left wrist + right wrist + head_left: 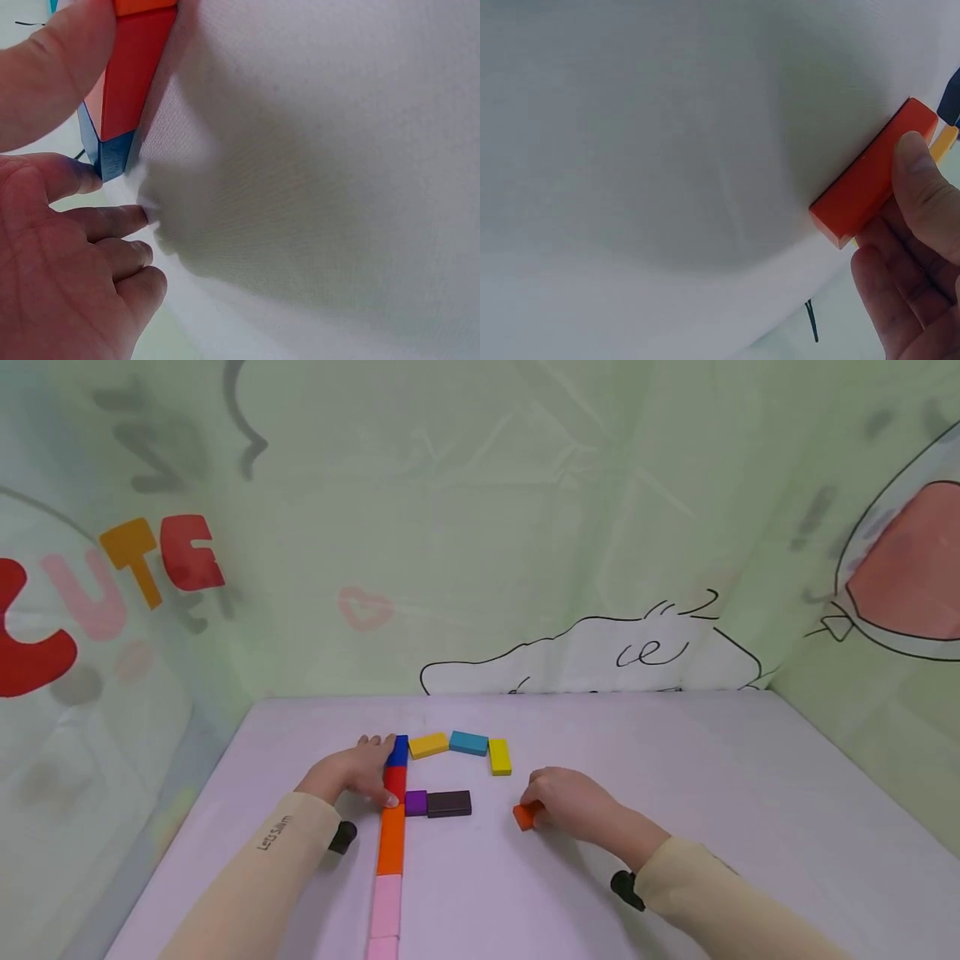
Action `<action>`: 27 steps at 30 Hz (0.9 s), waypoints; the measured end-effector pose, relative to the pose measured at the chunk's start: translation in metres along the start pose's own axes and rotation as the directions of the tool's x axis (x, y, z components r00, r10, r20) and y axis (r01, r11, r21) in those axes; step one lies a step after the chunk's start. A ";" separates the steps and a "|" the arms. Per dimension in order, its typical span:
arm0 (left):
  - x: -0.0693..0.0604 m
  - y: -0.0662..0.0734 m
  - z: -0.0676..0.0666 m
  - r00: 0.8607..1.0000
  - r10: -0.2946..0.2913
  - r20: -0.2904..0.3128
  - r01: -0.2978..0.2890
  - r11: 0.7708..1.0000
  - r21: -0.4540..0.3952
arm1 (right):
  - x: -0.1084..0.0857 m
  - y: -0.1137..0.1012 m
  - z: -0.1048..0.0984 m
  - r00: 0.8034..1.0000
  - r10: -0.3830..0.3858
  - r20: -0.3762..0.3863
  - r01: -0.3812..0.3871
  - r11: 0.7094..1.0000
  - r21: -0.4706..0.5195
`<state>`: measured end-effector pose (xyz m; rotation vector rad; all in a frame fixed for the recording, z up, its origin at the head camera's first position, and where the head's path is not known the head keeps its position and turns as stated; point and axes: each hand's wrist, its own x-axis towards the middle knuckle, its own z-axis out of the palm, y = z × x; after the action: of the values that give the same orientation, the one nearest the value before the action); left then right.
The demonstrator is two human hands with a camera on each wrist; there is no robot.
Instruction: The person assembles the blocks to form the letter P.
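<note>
In the head view, a line of blocks runs up the table: pink point(386, 906), orange point(391, 841), red point(394, 786) and blue point(401, 751). My left hand point(363, 768) rests along the far left side of this line, its thumb by the red block and a fingertip touching the blue block's end point(114, 156). To the right, my right hand point(570, 802) pinches an orange block point(874, 174) between thumb and fingers, at or just above the tabletop. Part of that block is hidden by the hand in the head view.
From the blue block, an orange-yellow block point(429, 745), a teal block point(468, 743) and a yellow block point(499, 757) curve rightward. A purple block point(416, 803) and a dark block point(449, 803) extend from the line's middle. A printed curtain point(480, 527) stands behind the pale table point(675, 760).
</note>
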<state>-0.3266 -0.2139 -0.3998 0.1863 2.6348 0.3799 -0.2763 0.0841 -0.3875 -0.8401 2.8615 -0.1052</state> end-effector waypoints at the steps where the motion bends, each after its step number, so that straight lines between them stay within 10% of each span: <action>1: 0.000 0.000 0.000 1.000 0.001 -0.001 -0.001 1.000 -0.001 | 0.002 -0.001 -0.001 1.000 -0.001 0.004 0.001 1.000 -0.009; 27: -0.001 0.000 -0.001 1.000 -0.013 0.002 0.013 1.000 -0.017 | 0.041 -0.011 0.001 0.996 -0.084 -0.004 0.083 0.996 -0.036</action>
<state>-0.3259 -0.2143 -0.3983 0.1640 2.6291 0.3974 -0.3044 0.0525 -0.3925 -0.9680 2.8414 -0.0668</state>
